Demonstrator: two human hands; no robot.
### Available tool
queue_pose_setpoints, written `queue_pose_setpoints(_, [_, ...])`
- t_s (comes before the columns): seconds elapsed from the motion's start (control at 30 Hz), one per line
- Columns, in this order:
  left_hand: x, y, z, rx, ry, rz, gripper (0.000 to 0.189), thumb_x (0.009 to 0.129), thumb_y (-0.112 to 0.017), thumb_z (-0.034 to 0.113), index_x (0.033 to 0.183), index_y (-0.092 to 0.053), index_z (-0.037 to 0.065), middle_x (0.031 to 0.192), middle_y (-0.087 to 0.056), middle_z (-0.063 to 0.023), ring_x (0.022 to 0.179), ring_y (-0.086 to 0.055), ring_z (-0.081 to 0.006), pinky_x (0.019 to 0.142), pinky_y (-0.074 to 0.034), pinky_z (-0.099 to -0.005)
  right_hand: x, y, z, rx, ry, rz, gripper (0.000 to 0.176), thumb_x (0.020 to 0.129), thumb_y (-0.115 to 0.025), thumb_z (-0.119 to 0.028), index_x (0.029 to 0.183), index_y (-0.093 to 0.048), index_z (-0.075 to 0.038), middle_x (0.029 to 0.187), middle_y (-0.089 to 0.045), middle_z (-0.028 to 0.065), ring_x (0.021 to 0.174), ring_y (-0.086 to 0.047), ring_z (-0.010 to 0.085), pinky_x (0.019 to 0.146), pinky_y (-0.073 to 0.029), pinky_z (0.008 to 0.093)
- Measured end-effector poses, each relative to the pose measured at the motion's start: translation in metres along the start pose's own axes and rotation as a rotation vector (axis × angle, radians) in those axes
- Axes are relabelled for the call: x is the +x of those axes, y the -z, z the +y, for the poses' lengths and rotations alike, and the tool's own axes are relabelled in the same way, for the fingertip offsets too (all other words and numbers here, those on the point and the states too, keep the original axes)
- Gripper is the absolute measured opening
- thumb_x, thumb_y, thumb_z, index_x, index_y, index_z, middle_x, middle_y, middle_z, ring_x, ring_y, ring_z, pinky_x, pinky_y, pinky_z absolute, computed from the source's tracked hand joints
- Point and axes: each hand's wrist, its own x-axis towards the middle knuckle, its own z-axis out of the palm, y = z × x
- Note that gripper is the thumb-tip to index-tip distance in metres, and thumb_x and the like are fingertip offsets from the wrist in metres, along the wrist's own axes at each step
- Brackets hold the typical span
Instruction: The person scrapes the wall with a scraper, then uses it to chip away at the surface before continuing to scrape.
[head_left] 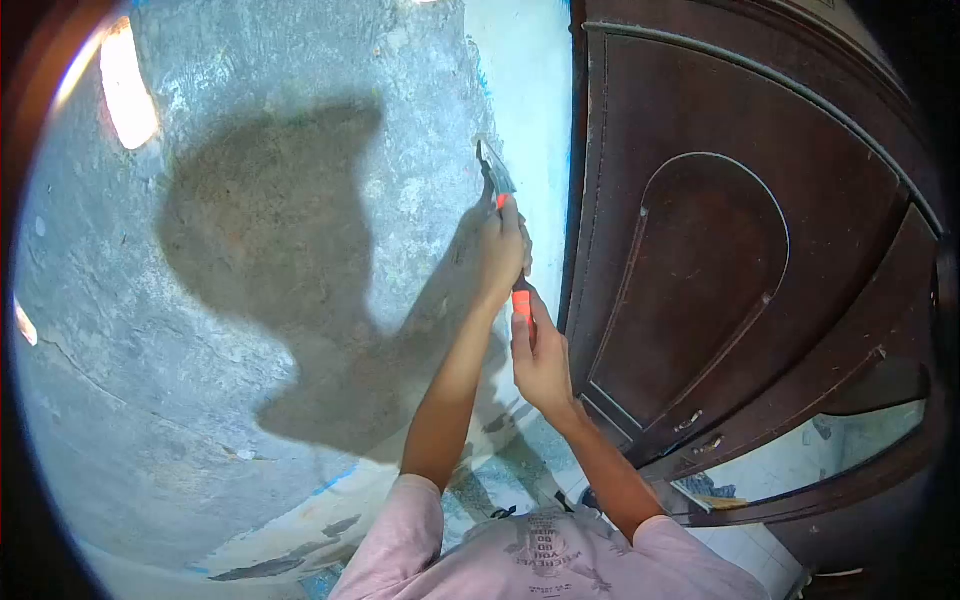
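A scraper [497,170] with a metal blade and an orange and black handle reaches up along the wall. Its blade lies at the border between rough grey plaster [420,130] and a strip of pale paint [525,120]. My left hand [505,250] is wrapped round the upper handle, just below the blade. Lower down, my right hand [543,365] grips the handle's bottom end. Both arms are stretched up and forward, and the fingers partly hide the handle.
A dark wooden wardrobe [620,200] stands close on the right, with metal handles [690,420] and a mirror [870,445]. My shadow [270,220] falls across the wall. Pale patches [300,540] run along the wall's lower part, above a tiled floor [750,555].
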Motion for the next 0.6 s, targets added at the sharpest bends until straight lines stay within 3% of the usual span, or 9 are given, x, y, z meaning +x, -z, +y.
queue_pose_setpoints(0.03, [0.001,0.002,0.005,-0.044,0.042,-0.009,0.043,0.105,-0.040,0.044,0.087,-0.048,0.006,0.052,-0.039,0.0026,0.036,-0.038,-0.0100,0.034,-0.033,-0.0284,0.002,0.001,-0.007,0.040,-0.010,-0.013,0.047,0.106,-0.044,-0.026,0.147,-0.042,-0.002,0.064,-0.051,0.0039,0.053,-0.049,0.0108,0.052,-0.042,0.0317])
queue_pose_setpoints(0.07, [-0.002,0.003,0.004,-0.070,0.059,-0.006,0.044,0.105,-0.040,0.045,0.089,-0.049,0.005,0.053,-0.039,0.0025,0.037,-0.038,-0.0098,0.035,-0.033,-0.0283,0.001,0.005,-0.014,0.070,-0.068,-0.063,0.047,0.106,-0.044,-0.025,0.148,-0.039,-0.004,0.069,-0.055,0.0117,0.058,-0.055,0.0195,0.059,-0.045,0.0368])
queue_pose_setpoints(0.1, [-0.004,0.006,0.001,-0.094,0.075,-0.004,0.044,0.105,-0.041,0.045,0.091,-0.050,0.005,0.053,-0.040,0.0025,0.038,-0.039,-0.0096,0.036,-0.033,-0.0281,-0.002,0.003,-0.011,0.071,-0.071,-0.061,0.047,0.106,-0.044,-0.025,0.148,-0.039,-0.004,0.069,-0.055,0.0117,0.058,-0.055,0.0195,0.059,-0.045,0.0368])
queue_pose_setpoints(0.17, [-0.015,0.013,-0.005,-0.122,0.126,-0.003,0.043,0.104,-0.042,0.045,0.096,-0.052,0.004,0.055,-0.041,0.0022,0.040,-0.040,-0.0096,0.037,-0.033,-0.0280,-0.014,-0.002,-0.003,0.154,-0.071,-0.086,0.049,0.107,-0.044,-0.027,0.149,-0.037,-0.003,0.071,-0.055,0.0095,0.059,-0.056,0.0159,0.056,-0.045,0.0340])
queue_pose_setpoints(0.2, [-0.022,0.016,-0.003,-0.165,0.163,-0.013,0.042,0.104,-0.044,0.045,0.098,-0.053,0.004,0.056,-0.041,0.0022,0.042,-0.042,-0.0103,0.037,-0.033,-0.0284,-0.022,0.001,-0.012,0.293,-0.185,-0.170,0.049,0.107,-0.044,-0.028,0.148,-0.038,-0.003,0.072,-0.052,0.0055,0.059,-0.054,0.0109,0.051,-0.044,0.0299])
queue_pose_setpoints(0.3, [-0.018,0.020,0.005,-0.225,0.203,-0.068,0.040,0.103,-0.045,0.043,0.100,-0.053,0.004,0.057,-0.041,0.0018,0.042,-0.042,-0.0115,0.038,-0.034,-0.0286,-0.016,0.003,-0.029,0.509,-0.188,-0.219,0.046,0.106,-0.044,-0.027,0.146,-0.040,-0.003,0.073,-0.050,0.0019,0.054,-0.050,0.0081,0.046,-0.043,0.0265])
queue_pose_setpoints(0.33, [-0.008,0.018,0.006,-0.240,0.180,-0.114,0.039,0.104,-0.044,0.042,0.102,-0.052,0.004,0.058,-0.042,0.0015,0.043,-0.042,-0.0121,0.039,-0.035,-0.0287,-0.008,0.004,-0.037,0.593,-0.190,-0.233,0.046,0.106,-0.044,-0.026,0.147,-0.038,-0.004,0.074,-0.051,0.0019,0.044,-0.048,0.0108,0.041,-0.038,0.0257])
queue_pose_setpoints(0.47, [0.011,0.016,0.007,-0.433,0.221,-0.210,0.038,0.103,-0.048,0.044,0.100,-0.050,0.006,0.060,-0.044,0.0007,0.049,-0.044,-0.0128,0.040,-0.035,-0.0296,0.002,0.018,-0.064,0.933,-0.317,-0.263,0.049,0.104,-0.047,-0.022,0.149,-0.036,-0.006,0.083,-0.054,0.0040,0.044,-0.050,0.0121,0.038,-0.035,0.0237])
queue_pose_setpoints(0.6, [0.005,0.031,0.000,-0.542,0.268,-0.250,0.038,0.104,-0.047,0.046,0.100,-0.049,0.008,0.059,-0.041,0.0010,0.046,-0.040,-0.0130,0.040,-0.033,-0.0291,-0.014,0.004,-0.063,0.763,-0.262,-0.234,0.054,0.103,-0.046,-0.017,0.154,-0.030,-0.008,0.086,-0.054,0.0048,0.045,-0.049,0.0121,0.037,-0.035,0.0263])
